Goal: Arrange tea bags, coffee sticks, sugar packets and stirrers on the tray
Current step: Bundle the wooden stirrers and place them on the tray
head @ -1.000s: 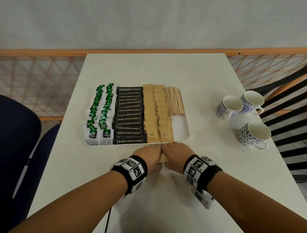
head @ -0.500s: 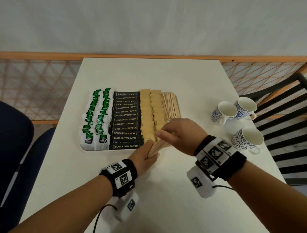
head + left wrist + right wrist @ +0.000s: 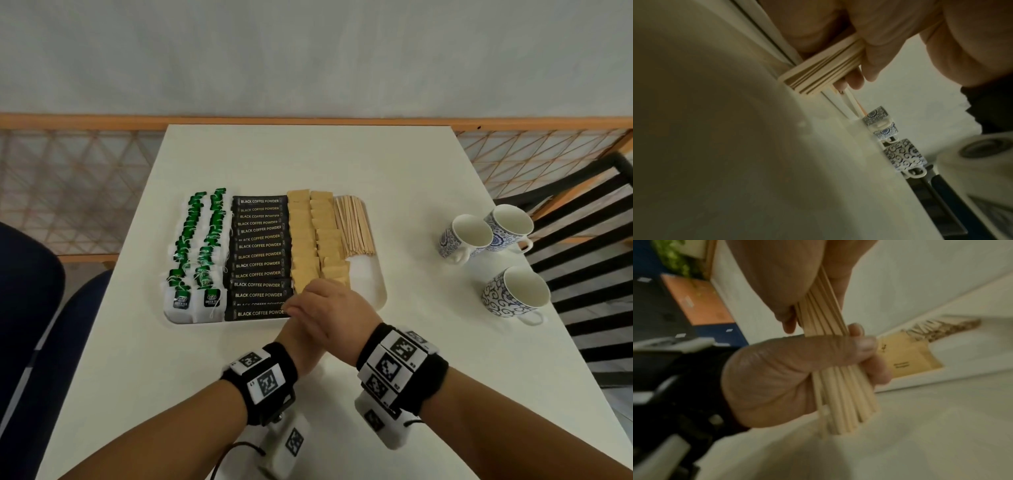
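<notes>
The right hand (image 3: pixel 789 277) and left hand (image 3: pixel 797 369) both grip one bundle of stirrers (image 3: pixel 840 386), held near upright with its lower ends just above the table (image 3: pixel 428 342) at the tray's (image 3: pixel 378 291) near edge. Beyond lies the bare near-right corner, and further back the laid stirrers (image 3: pixel 352 226) point front to back, so the bundle likely must tip forward to match.

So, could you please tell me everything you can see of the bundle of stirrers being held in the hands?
The bundle of stirrers is a tight sheaf of thin, flat, pale sticks that look like wood. It stands roughly upright just in front of the tray, its lower ends close to or on the table. The left hand grips it low down, thumb wrapped across the front; the right hand grips it above. The head view hides the bundle behind the hands.
</notes>
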Tool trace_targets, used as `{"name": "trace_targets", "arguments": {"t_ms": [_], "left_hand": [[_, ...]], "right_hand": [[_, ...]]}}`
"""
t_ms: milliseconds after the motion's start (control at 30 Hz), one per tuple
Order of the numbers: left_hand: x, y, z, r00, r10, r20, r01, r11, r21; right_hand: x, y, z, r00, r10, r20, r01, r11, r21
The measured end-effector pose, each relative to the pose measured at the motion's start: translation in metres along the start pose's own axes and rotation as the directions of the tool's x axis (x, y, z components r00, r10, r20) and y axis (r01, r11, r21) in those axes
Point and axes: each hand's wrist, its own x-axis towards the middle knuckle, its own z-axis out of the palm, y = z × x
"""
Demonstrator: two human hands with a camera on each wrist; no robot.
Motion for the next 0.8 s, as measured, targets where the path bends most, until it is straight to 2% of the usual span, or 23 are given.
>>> {"name": "trace_targets", "arguments": {"t_ms": [33,67,100,133,167,233,267,300,333,367,400,467,500,567,633,700,733,800], "left_hand": [[0.008,-0.011,0.0,1.0,0.013,0.017,-0.013,1.0,-0.023],[0.008,-0.023,-0.005,0.995,0.068,0.077,-0.073,0.996,0.058],[0.02,-0.03,0.003,0.963,0.267,-0.039,-0.265,0.962,0.065],[0.021,-0.035,-0.008,0.928,0.371,0.028,-0.368,0.928,-0.062],[0.02,-0.04,-0.02,0.869,0.467,0.163,-0.448,0.883,-0.142],[0.024,-0.048,-0.038,0.802,0.585,0.119,-0.57,0.81,-0.138],[0.028,-0.045,-0.04,0.778,0.615,0.13,-0.607,0.789,-0.099],[0.029,-0.045,-0.044,0.752,0.634,0.183,-0.642,0.767,-0.018],[0.031,-0.043,-0.047,0.733,0.63,0.257,-0.672,0.731,0.123],[0.03,-0.041,-0.051,0.73,0.612,0.303,-0.681,0.683,0.263],[0.031,-0.041,-0.056,0.74,0.589,0.324,-0.672,0.635,0.38],[0.027,-0.036,-0.056,0.714,0.615,0.334,-0.693,0.555,0.459],[0.023,-0.032,-0.053,0.69,0.639,0.341,-0.714,0.525,0.462],[0.02,-0.031,-0.054,0.671,0.653,0.352,-0.733,0.514,0.445],[0.024,-0.036,-0.068,0.678,0.652,0.34,-0.732,0.556,0.393],[0.024,-0.043,-0.087,0.694,0.657,0.294,-0.719,0.653,0.238],[0.024,-0.046,-0.094,0.68,0.687,0.256,-0.728,0.673,0.127],[0.02,-0.045,-0.096,0.6,0.779,0.183,-0.788,0.614,-0.033]], "right_hand": [[-0.002,0.002,0.001,1.0,-0.011,-0.003,0.011,1.0,-0.009],[-0.002,0.005,0.0,1.0,-0.012,-0.003,0.012,1.0,-0.009],[-0.002,0.008,-0.002,1.0,-0.006,0.002,0.006,1.0,-0.003],[-0.002,0.011,-0.006,1.0,0.002,0.01,-0.002,1.0,-0.002],[-0.002,0.014,-0.013,1.0,0.006,0.025,-0.006,1.0,-0.008],[-0.006,0.019,-0.027,0.993,0.038,0.108,-0.034,0.999,-0.037],[-0.008,0.022,-0.036,0.976,0.107,0.192,-0.096,0.993,-0.066],[-0.011,0.023,-0.044,0.931,0.208,0.3,-0.181,0.977,-0.117],[-0.013,0.025,-0.05,0.864,0.3,0.405,-0.238,0.951,-0.197],[-0.014,0.024,-0.052,0.798,0.358,0.485,-0.239,0.927,-0.29],[-0.014,0.023,-0.049,0.757,0.379,0.532,-0.197,0.909,-0.367],[-0.013,0.016,-0.03,0.72,0.394,0.571,-0.133,0.886,-0.443],[-0.013,0.015,-0.017,0.718,0.4,0.57,-0.157,0.89,-0.428],[-0.018,0.017,0.004,0.689,0.437,0.577,-0.308,0.899,-0.312],[-0.026,0.025,0.01,0.686,0.456,0.566,-0.45,0.878,-0.162],[-0.036,0.036,0.008,0.731,0.463,0.502,-0.519,0.854,-0.033],[-0.039,0.04,0.009,0.753,0.463,0.467,-0.529,0.849,0.011],[-0.036,0.038,0.021,0.81,0.42,0.41,-0.497,0.862,0.098]]}}
